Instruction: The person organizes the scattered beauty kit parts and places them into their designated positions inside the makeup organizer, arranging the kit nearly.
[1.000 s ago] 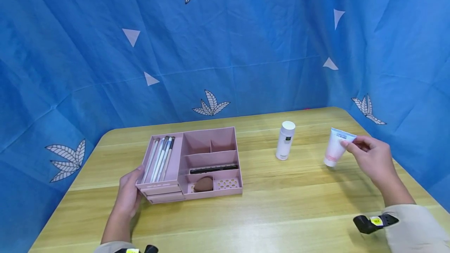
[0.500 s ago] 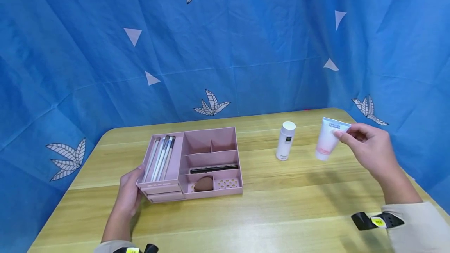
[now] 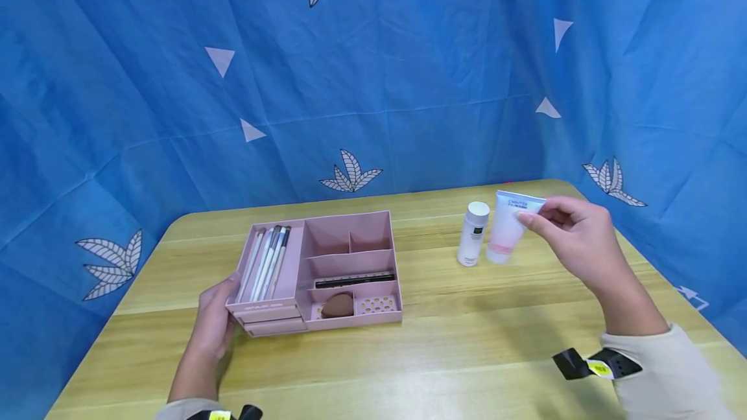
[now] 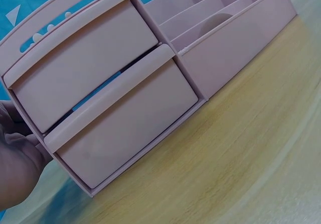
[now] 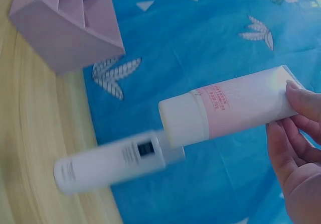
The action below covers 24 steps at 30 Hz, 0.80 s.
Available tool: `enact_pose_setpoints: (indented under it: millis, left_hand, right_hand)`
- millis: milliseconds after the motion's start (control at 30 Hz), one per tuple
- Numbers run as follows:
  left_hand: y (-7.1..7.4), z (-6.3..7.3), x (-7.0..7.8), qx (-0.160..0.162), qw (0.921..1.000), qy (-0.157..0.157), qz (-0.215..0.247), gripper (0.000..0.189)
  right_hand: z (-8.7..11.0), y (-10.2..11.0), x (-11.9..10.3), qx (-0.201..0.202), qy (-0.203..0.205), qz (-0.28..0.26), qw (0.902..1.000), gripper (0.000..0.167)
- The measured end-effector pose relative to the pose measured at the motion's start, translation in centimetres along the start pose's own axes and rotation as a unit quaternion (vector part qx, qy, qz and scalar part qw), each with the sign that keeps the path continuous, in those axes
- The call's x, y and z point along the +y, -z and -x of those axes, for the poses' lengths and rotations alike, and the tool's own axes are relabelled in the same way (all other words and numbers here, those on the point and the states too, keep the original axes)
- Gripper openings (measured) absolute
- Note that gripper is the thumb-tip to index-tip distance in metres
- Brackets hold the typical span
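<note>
A pink cosmetics organizer (image 3: 350,324) stands on the left half of the table, its two drawers (image 4: 120,118) closed. My left hand (image 3: 214,316) holds its left side near the front corner; part of the fingers is hidden behind the side wall in the left wrist view. My right hand (image 3: 574,235) pinches the flat top end of a white and pink squeeze tube (image 3: 509,225), cap downward, above the table. Just left of the tube is a white bottle (image 3: 471,238), upright on the table, also visible in the right wrist view.
Several makeup brushes (image 3: 270,264) lie in the organizer's left tray. A black pen-like stick (image 3: 355,281) and a brown makeup sponge (image 3: 338,305) occupy compartments on its right. Blue patterned cloth (image 3: 373,83) hangs behind the wooden table (image 3: 408,368).
My right hand has carried the tube leftward, from the table's right side to beside the white bottle. The left hand and organizer have stayed in place.
</note>
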<state>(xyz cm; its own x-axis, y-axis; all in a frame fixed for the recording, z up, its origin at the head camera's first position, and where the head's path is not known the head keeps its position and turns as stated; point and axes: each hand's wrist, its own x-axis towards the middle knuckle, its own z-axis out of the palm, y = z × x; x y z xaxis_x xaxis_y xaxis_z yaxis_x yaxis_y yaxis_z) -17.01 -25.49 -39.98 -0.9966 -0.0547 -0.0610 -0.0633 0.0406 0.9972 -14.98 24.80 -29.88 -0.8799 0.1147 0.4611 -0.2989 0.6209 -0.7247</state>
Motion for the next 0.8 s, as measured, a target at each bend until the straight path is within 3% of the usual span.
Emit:
enact_pose_setpoints:
  millis: [400,800]
  left_hand:
    - [0.3,0.2,0.0,0.001,0.9998,0.017,-0.013,0.066]
    - [0.2,0.1,-0.1,0.002,0.9999,0.009,-0.01,0.066]
  right_hand:
    - [-1.1,-5.2,-2.1,-0.038,0.012,-0.084,0.9956,0.021]
    - [-2.2,-10.6,-3.5,-0.067,0.012,-0.174,0.9824,0.016]
